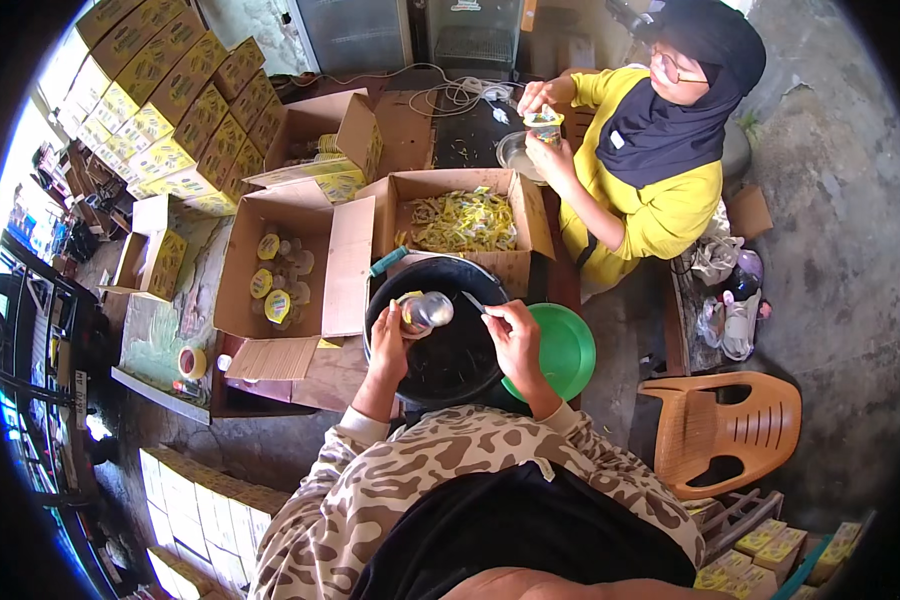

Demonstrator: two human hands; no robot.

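Note:
My left hand grips a clear plastic cup with a yellow-printed lid, tipped on its side over a black basin. My right hand is closed round a thin metal blade, probably a small knife, which points toward the cup without touching it. The knife's handle is hidden in my fingers. Under my right wrist sits a green plastic basin. Beyond the black basin stands an open carton of yellow and clear strips. Left of it, another carton holds several lidded cups.
Across the table a person in yellow holds a similar cup near a metal bowl. Stacked cartons rise at the far left. A teal-handled tool lies by the black basin's rim. An orange plastic chair stands right.

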